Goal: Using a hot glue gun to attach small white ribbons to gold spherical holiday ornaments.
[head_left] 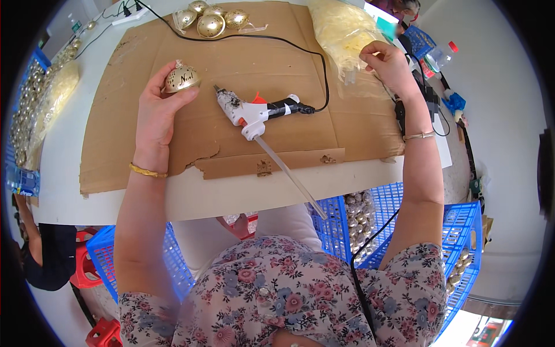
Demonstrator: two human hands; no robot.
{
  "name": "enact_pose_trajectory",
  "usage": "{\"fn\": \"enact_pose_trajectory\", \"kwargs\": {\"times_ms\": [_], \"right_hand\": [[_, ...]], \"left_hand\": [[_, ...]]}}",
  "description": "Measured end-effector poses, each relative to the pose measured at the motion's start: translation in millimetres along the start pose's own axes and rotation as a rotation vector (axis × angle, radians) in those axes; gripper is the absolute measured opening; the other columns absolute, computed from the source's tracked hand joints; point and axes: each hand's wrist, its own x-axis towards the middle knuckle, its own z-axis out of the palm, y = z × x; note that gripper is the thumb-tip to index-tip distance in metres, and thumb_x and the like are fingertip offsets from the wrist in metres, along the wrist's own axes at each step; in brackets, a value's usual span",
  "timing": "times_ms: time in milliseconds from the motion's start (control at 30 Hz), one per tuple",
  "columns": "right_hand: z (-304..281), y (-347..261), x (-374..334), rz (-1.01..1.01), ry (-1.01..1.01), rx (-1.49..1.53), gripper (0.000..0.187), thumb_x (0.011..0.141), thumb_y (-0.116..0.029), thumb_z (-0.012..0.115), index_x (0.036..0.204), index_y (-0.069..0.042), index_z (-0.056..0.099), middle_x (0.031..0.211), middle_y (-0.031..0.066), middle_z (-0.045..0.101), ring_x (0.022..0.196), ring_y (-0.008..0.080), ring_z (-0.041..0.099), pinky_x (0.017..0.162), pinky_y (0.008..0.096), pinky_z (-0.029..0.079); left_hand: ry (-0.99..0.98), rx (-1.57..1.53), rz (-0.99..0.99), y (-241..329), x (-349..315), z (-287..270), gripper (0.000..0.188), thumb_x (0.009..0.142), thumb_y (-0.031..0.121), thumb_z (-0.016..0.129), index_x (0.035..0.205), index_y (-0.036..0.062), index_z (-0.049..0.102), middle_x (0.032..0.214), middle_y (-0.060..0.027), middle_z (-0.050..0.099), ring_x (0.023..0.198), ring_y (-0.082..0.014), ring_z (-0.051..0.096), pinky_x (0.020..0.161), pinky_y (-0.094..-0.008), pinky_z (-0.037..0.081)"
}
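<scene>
Four finished gold bell ornaments (209,18) grouped at 12 o'clock on the cardboard sheet (144,144), apparently done. One further gold bell ornament in hand (181,78), pinched between thumb and fingers of the left hand (156,110) at 10 o'clock from the glue gun. One white glue gun (245,111) lying untouched on its side at the centre of the sheet, nozzle toward 10 o'clock, clear glue stick (286,170) projecting past the table edge (231,194) toward 5 o'clock, black cord (277,39) running off toward 12 o'clock.

Right hand (388,62) at 2 o'clock, fingers closed in or on the clear bag of pale yellow pieces (341,29); whether anything is gripped inside cannot be told. Hands well apart, one each side of the gun.

Judged early in the run: gluing on the held ornament not yet begun. Stock remaining plentiful: one bagged heap of gold bells (43,101) at 9 o'clock, three blue crates (404,208) below the table at 5 to 7 o'clock, two showing loose bells; exact bell count there not possible. One plastic bottle (440,55) at 3 o'clock.
</scene>
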Motion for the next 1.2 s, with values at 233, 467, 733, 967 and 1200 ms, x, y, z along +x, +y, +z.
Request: {"fn": "enact_pose_trajectory", "kwargs": {"times_ms": [233, 467, 733, 967, 1200], "right_hand": [[-17.5, 2.5, -4.7, 0.247, -0.089, 0.612, 0.013, 0.082, -0.008, 0.058, 0.092, 0.001, 0.06, 0.077, 0.0033, 0.06, 0.062, 0.0068, 0.057, 0.052, 0.0167, 0.041], [-13.2, -17.7, -2.7, 0.363, -0.107, 0.751, 0.019, 0.084, -0.005, 0.057, 0.102, 0.0, 0.06, 0.08, 0.0028, 0.061, 0.062, 0.0061, 0.056, 0.05, 0.0153, 0.04], [7.7, -65.9, 13.5, 0.283, -0.227, 0.703, 0.013, 0.084, -0.008, 0.059, 0.094, -0.001, 0.06, 0.078, 0.0017, 0.061, 0.061, 0.0058, 0.055, 0.052, 0.0156, 0.04], [37.1, -136.1, 25.7, -0.002, -0.432, 0.585, 0.012, 0.083, -0.007, 0.058, 0.094, -0.001, 0.06, 0.077, 0.0002, 0.06, 0.064, 0.0066, 0.055, 0.06, 0.0186, 0.042], [52.7, -197.7, 23.7, -0.19, -0.644, 0.646, 0.013, 0.079, 0.002, 0.058, 0.091, 0.001, 0.061, 0.079, 0.0012, 0.06, 0.072, 0.0078, 0.055, 0.068, 0.0206, 0.046]], "left_hand": [[-0.011, -0.005, -0.014, 1.8, 1.2, 0.1, 0.06, 0.065, -0.004, 0.07, 0.12, -0.003, 0.046, 0.106, -0.008, 0.056, 0.094, -0.0145, 0.056, 0.083, -0.0259, 0.047], [-0.008, -0.004, 0.004, 1.6, -0.1, 2.4, 0.06, 0.065, -0.004, 0.071, 0.12, -0.003, 0.046, 0.106, -0.0081, 0.056, 0.095, -0.0145, 0.056, 0.083, -0.026, 0.046], [0.024, -0.005, -0.009, 3.8, -2.1, 4.9, 0.062, 0.064, -0.002, 0.073, 0.12, -0.0029, 0.047, 0.106, -0.0083, 0.056, 0.095, -0.0145, 0.056, 0.082, -0.0254, 0.047], [-0.055, -0.019, -0.009, 11.6, -5.7, 8.3, 0.063, 0.064, -0.002, 0.072, 0.121, -0.0024, 0.046, 0.107, -0.0084, 0.057, 0.095, -0.0144, 0.056, 0.082, -0.0255, 0.047], [-0.044, 0.034, -0.02, 10.4, -5.8, 5.2, 0.063, 0.059, 0.005, 0.076, 0.117, -0.0014, 0.051, 0.086, -0.0036, 0.058, 0.077, -0.0089, 0.053, 0.068, -0.0215, 0.045]]}}
